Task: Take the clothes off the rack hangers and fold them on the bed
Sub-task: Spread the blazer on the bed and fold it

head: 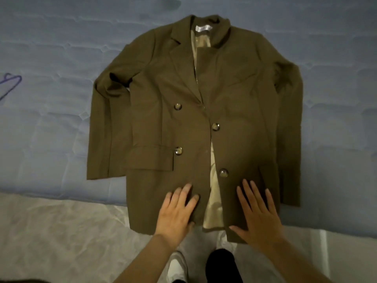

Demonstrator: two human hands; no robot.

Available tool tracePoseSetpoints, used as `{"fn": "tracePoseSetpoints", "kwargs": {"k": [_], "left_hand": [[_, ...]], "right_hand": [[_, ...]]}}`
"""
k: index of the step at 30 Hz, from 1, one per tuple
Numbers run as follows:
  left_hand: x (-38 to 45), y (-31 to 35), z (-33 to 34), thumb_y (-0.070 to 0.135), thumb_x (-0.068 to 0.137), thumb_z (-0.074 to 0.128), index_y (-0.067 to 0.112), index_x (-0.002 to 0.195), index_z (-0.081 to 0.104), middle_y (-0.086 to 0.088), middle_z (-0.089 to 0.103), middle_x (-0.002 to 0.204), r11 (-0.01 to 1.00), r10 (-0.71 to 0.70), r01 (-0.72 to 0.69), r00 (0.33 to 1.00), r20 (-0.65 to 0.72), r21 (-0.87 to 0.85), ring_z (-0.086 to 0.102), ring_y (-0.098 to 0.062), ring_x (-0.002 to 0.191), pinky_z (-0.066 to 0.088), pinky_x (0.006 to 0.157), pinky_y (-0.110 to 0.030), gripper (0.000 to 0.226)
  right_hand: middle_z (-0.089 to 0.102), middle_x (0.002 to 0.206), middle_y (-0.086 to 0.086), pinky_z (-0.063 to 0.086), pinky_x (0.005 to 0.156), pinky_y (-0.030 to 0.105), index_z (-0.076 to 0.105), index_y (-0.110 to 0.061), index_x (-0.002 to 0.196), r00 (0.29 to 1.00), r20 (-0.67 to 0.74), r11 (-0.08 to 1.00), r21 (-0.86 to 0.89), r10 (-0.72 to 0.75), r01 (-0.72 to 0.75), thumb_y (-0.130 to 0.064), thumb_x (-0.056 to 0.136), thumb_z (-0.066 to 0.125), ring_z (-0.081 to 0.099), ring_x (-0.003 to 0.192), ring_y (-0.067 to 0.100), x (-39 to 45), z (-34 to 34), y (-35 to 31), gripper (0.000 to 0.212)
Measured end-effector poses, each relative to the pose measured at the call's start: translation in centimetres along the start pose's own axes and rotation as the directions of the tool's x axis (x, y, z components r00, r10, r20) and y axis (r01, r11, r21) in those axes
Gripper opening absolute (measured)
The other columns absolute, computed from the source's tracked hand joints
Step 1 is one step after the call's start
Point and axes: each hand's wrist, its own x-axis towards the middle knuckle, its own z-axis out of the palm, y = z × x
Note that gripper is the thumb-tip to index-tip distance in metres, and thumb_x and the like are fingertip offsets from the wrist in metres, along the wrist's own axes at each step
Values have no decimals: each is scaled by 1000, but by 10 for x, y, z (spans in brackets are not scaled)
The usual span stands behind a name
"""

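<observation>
An olive jacket [204, 119] lies face up and spread flat on the bed [51, 129], off its hanger, its hem reaching the near edge of the mattress. Its long axis runs straight away from the person: collar at the far end, hem nearest, with both sleeves laid down along the sides. The front panels gape slightly below the buttons, showing pale lining. Both hands rest flat on the hem area with fingers straight and spread, gripping nothing: the left hand [176, 211] presses the left front panel, the right hand [258, 213] the right panel, one on each side of the opening. This looks like smoothing before the first fold. The cloth appears to be a medium-weight suiting, soft enough to fold but with some body in the shoulders and lapels, so it will probably hold a crease line better than a shirt; the lining looks slick and may let the panels slide apart. Sensible holds would be a shoulder and the hem corner on the same side, bringing each side inward. A purple hanger [10, 84] lies on the bed, well apart to the left.
</observation>
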Motion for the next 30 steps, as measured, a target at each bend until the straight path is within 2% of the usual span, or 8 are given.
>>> {"fn": "tracePoseSetpoints", "kwargs": {"k": [4,6,10,13,16,21,24,30], "left_hand": [[-1,-18,7,53,78,61,21,143,33,-7,34,150,991,117,-115,993,-27,74,28,-26,137,23,112,-43,77],[-6,-23,10,50,91,38,22,144,33,-5,31,153,989,132,-130,991,-24,67,25,-24,140,21,111,-42,60],[-19,-29,3,46,100,20,27,143,35,5,25,154,950,148,-163,986,-76,-265,17,-14,143,13,115,-36,49],[-28,-35,-6,48,100,15,31,142,34,11,22,155,882,118,-166,984,-136,-441,13,-7,144,8,117,-31,49],[-34,-37,-15,50,99,14,29,143,35,8,24,155,910,62,-135,979,-194,-391,18,-10,143,12,116,-32,54],[-37,-38,-10,58,95,10,27,144,33,3,16,157,985,35,-39,999,-27,-168,9,-16,145,5,116,-36,63],[-37,-36,-6,53,93,24,24,138,45,-4,30,153,999,42,-43,997,66,9,26,-25,141,21,115,-43,57],[-21,-32,-29,41,88,34,25,109,67,-4,58,125,1000,13,-13,999,37,7,57,-26,111,48,93,-38,42]], "right_hand": [[27,149,13,-1,114,45,3,-14,150,996,-83,1000,-15,22,-23,-61,80,45,15,142,31,5,9,-5,95],[34,148,12,1,114,42,17,-15,148,996,-86,999,-18,36,-38,-57,94,17,27,136,29,6,9,-6,68],[43,145,8,5,113,35,49,-10,132,977,-210,995,94,44,-25,-50,99,4,28,135,22,-3,4,-20,69],[43,145,5,11,114,32,49,-14,133,924,-383,935,332,16,122,-46,100,11,30,135,19,-2,-15,-40,60],[41,146,5,17,114,35,43,-20,136,891,-454,885,419,7,206,-47,99,15,31,136,19,8,-35,-62,54],[12,158,4,-2,117,40,24,-23,148,995,-59,997,13,-80,81,-75,77,-9,7,146,23,22,-32,-66,93],[37,149,11,14,110,45,46,-20,138,994,16,990,-89,-112,113,-70,86,2,32,138,31,15,-31,-59,84],[61,127,6,44,101,43,69,-23,111,973,131,976,-80,-189,201,-51,97,10,59,116,26,3,-37,-44,66]]}}
